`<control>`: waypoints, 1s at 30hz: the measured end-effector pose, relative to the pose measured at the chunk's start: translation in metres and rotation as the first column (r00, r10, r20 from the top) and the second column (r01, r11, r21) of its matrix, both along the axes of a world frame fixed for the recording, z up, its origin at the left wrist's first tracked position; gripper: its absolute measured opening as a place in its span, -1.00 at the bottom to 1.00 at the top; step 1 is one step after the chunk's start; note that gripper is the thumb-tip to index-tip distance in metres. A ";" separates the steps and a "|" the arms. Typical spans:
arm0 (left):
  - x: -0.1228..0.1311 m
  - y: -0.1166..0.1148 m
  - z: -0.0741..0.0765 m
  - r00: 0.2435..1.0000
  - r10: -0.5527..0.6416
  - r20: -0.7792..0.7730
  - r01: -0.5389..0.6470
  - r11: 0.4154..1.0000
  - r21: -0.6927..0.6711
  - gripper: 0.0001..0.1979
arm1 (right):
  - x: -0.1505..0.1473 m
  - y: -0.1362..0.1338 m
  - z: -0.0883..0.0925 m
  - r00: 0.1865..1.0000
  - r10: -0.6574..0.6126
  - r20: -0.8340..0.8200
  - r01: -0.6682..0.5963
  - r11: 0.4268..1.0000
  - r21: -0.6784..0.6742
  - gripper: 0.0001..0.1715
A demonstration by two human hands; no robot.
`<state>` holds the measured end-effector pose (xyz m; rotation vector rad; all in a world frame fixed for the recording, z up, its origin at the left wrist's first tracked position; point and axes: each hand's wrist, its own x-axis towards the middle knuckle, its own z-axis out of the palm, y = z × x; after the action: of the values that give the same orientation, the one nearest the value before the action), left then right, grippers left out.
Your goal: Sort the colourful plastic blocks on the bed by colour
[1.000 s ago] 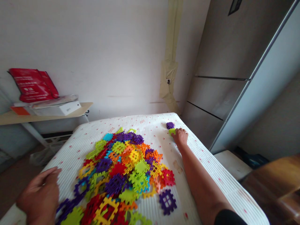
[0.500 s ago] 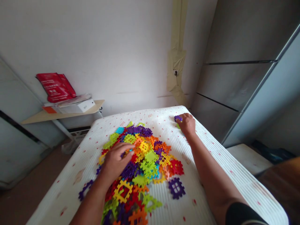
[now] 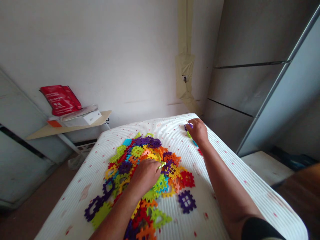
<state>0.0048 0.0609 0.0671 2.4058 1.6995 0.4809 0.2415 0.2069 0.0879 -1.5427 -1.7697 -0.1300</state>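
A heap of colourful toothed plastic building pieces [image 3: 147,141] lies on the white quilted cover. Over the middle of it, my left hand [image 3: 147,175] has its fingers closed on a light green toothed piece [image 3: 162,165], seen edge-on past the fingertips. At the far right corner, my right hand [image 3: 198,130] has thumb and fingers round a purple toothed piece [image 3: 188,127]. Partly under that hand and wrist, a green piece [image 3: 189,135], a blue piece [image 3: 195,143] and a red piece [image 3: 200,152] form a line.
Apart from the heap lies a purple window piece [image 3: 187,201]. A small shelf [image 3: 45,131] at the left bears a white box [image 3: 91,117] and a red bag [image 3: 60,100]. A grey cabinet [image 3: 240,86] stands to the right of the covered surface [image 3: 217,213].
My left hand has moved right across the heap and closed on a light green piece. My right hand stays at the purple piece, and more of the line beneath it shows.
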 end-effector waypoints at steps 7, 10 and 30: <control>-0.030 0.007 0.002 0.583 0.302 0.754 -0.352 0.931 -0.101 -0.73 | -0.024 -0.018 0.010 0.964 0.232 -0.131 -0.249 0.960 -0.126 -0.75; -0.037 0.008 -0.003 0.270 0.401 0.875 -0.345 0.889 -0.300 -0.58 | -0.047 -0.034 0.012 0.892 0.419 -0.171 -0.443 0.884 -0.146 -0.78; -0.041 0.010 -0.015 0.149 0.349 0.925 -0.362 0.890 -0.278 -0.69 | -0.129 -0.103 -0.016 0.797 0.603 0.026 -0.599 0.796 -0.093 -0.49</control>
<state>-0.0365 0.0706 0.0526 0.9741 1.4672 1.6278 0.1129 0.1035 0.0719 -0.9569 -2.2470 0.2221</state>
